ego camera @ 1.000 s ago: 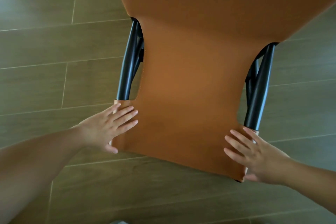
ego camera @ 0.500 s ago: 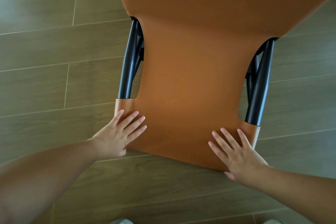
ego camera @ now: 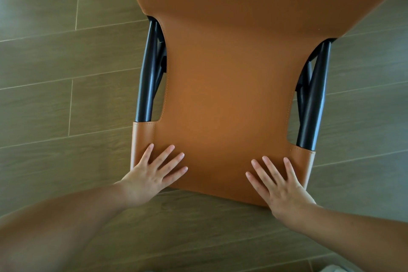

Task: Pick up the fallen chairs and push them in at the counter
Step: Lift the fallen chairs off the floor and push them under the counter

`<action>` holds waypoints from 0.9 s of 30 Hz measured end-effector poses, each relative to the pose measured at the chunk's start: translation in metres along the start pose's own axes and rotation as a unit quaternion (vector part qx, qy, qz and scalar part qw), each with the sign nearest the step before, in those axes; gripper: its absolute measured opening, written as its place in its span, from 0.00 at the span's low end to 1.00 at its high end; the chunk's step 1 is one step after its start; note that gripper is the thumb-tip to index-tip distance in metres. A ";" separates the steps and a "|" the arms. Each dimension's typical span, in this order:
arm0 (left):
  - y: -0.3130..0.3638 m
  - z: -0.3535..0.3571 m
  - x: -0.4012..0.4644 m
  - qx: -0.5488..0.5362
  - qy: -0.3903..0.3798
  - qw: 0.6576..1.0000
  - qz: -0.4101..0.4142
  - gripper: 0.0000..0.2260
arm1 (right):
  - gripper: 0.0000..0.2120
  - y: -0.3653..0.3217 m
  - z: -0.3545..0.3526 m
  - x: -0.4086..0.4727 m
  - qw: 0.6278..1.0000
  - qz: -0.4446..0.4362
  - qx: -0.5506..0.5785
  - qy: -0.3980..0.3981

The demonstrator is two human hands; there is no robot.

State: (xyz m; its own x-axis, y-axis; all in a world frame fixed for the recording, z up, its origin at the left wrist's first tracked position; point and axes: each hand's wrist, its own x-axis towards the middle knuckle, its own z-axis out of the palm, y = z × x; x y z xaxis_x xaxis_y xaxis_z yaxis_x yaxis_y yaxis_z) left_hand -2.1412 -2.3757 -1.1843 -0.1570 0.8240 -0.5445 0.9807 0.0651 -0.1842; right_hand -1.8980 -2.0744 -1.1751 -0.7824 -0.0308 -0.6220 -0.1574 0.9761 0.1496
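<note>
A tan leather chair (ego camera: 225, 95) fills the middle of the view, seen from above. Its backrest panel runs lengthwise from the near edge by the hands away toward the far side, where it widens into a broad leather surface (probably the seat, though the top of the frame cuts it off). The long axis is thus near-to-far, leaning slightly to the right at the far end.

Two black metal frame tubes (ego camera: 146, 77) flank the narrow waist of the leather, one on the left and one on the right, each slipping into a stitched leather sleeve at a near corner of the panel.

The left hand (ego camera: 148, 174) lies flat on the near left corner of the leather, its fingers (ego camera: 170, 159) straight, spread and pointing far-right, gripping nothing. The right hand (ego camera: 284, 187) lies flat on the near right corner, just beside the right sleeve, fingers likewise straight and fanned, pointing far and slightly left. Both palms press on the panel's near edge; the thumbs are hidden.

Beneath the chair lies a floor (ego camera: 66, 106) of grey-brown wood-look planks with pale joints running left to right.
</note>
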 end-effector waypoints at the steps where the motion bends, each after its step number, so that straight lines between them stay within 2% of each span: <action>1: 0.001 0.001 0.000 -0.003 -0.001 1.000 -0.005 0.48 | 0.46 -0.002 0.000 0.000 1.000 -0.008 0.002 0.002; 9: -0.001 0.002 0.005 -0.023 0.021 0.999 -0.019 0.50 | 0.42 0.004 0.000 0.001 0.999 -0.045 -0.005 0.026; 12: -0.004 -0.003 0.011 -0.022 0.020 0.999 -0.010 0.50 | 0.45 0.013 -0.005 0.002 0.997 -0.044 -0.003 0.063; 18: -0.007 -0.013 0.016 -0.021 0.018 0.999 -0.020 0.47 | 0.46 0.025 -0.012 -0.001 0.991 -0.037 0.009 0.127; 27: -0.010 -0.026 0.019 -0.011 0.019 1.000 -0.009 0.45 | 0.48 0.030 -0.016 -0.009 0.989 -0.035 0.029 0.140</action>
State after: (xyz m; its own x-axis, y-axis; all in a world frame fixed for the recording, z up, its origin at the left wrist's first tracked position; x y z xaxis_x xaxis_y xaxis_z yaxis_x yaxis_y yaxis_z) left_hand -2.1513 -2.3459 -1.1713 -0.1708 0.8428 -0.5103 0.9800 0.0919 -0.1762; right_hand -1.9052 -2.0479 -1.1523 -0.9086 -0.1492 -0.3901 -0.1887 0.9799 0.0646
